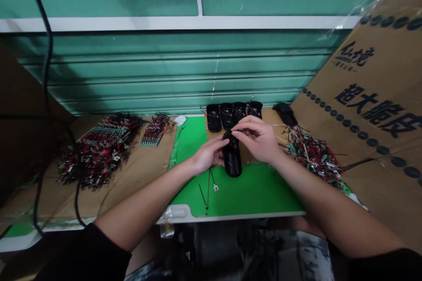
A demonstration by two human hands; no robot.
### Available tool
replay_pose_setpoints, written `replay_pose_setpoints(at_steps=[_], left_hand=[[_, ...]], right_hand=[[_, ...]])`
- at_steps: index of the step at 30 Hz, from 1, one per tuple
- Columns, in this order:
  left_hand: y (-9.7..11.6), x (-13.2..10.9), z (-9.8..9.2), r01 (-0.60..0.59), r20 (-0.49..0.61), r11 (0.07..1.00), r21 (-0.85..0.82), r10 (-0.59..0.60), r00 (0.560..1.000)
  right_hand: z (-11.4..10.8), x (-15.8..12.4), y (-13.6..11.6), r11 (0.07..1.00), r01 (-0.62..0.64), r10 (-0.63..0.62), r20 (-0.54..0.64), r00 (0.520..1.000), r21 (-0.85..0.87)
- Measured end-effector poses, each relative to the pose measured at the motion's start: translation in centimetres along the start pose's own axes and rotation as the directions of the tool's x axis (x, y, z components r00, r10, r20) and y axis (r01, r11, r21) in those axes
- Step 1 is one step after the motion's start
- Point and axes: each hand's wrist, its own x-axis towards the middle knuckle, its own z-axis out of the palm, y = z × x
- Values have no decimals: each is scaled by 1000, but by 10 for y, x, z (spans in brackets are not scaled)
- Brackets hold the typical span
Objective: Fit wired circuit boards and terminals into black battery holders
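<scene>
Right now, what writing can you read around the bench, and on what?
"仙境": upper part of the brown cardboard sheet, right side.
"超大脆皮": large black characters lower on it.
Small line under "仙境": too blurred to read.
Black plastic housing being held: nothing legible.

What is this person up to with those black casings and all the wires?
A person works with both hands at a green mat. The left hand holds a black casing by its side, while the right hand pinches at its top end. Behind it, four more casings with red wires sit in a row. On either side lie heaps of red-and-black wired parts.
</scene>
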Motion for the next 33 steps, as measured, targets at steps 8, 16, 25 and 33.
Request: replay_pose_setpoints(at_steps=[8, 16, 25, 33], left_hand=[[-1, 4, 1, -19, -75, 998, 56, 23, 997], [-6, 8, -3, -93, -164, 985, 143, 116, 979], [-2, 11, -4, -245, -168, 946, 212, 282, 945], [5, 7, -4, -285, -207, 915, 284, 349, 914]], right_hand=[[2, -3, 3, 979, 76, -85, -43, 995, -187], [1, -4, -5, 930, 199, -207, 7, 978, -309], [1, -5, 9, 901, 234, -194, 144, 970, -366], [-5, -9, 7, 948, 201, -95, 385, 918, -246]])
